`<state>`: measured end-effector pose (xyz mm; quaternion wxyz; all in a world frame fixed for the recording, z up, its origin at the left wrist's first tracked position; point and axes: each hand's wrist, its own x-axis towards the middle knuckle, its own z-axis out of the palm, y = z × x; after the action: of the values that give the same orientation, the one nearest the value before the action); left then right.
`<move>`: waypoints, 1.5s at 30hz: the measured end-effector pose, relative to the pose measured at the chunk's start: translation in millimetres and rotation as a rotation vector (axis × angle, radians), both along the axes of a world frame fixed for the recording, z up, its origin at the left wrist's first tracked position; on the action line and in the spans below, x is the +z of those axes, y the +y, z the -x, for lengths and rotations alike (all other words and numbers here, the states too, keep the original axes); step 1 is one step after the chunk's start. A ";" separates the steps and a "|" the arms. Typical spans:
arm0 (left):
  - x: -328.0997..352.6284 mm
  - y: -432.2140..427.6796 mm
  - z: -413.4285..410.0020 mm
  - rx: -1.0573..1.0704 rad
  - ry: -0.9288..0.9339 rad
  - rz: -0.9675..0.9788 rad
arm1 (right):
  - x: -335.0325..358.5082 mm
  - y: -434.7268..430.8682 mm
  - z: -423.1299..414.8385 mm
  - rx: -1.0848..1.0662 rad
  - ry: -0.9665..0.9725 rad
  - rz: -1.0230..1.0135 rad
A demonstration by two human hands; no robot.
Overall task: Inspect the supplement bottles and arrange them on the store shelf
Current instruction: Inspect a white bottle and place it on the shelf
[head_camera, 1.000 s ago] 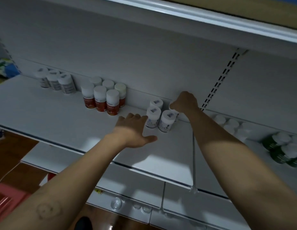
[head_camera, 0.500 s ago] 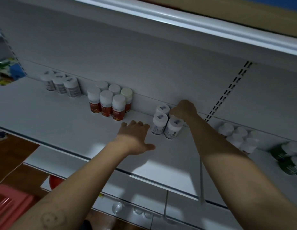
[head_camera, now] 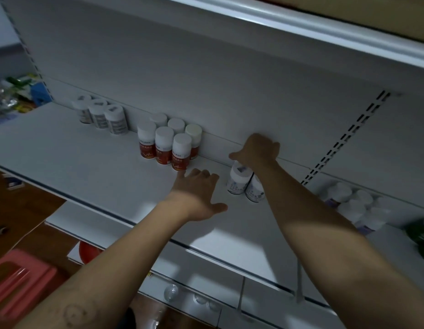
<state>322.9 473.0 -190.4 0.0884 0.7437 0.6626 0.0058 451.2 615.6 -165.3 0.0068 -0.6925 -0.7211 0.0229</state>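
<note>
Now the right hand (head_camera: 256, 150) has shifted atop the far white plastic blue-labelled bottles (head_camera: 239, 180), grip unseen; left hand (head_camera: 196, 193) spread flat nearby; cluster seems nearly squared.

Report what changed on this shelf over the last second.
The right hand, earlier curled on a rear white bottle, now sits higher above the blue-label bottles with its thumb stretched leftward; whether it still holds one is hidden. The left hand stays flat on the shelf, and the red-label bottles stand as before.
</note>
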 end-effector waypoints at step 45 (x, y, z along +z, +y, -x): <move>43.3 -130.1 -76.9 -0.298 -0.772 -0.158 | 4.0 -247.5 -145.8 -0.018 1.731 0.485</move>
<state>399.8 342.8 -147.1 0.2727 0.7793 0.4635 0.3218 597.0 368.1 -161.2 0.4015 -0.4208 -0.4334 0.6884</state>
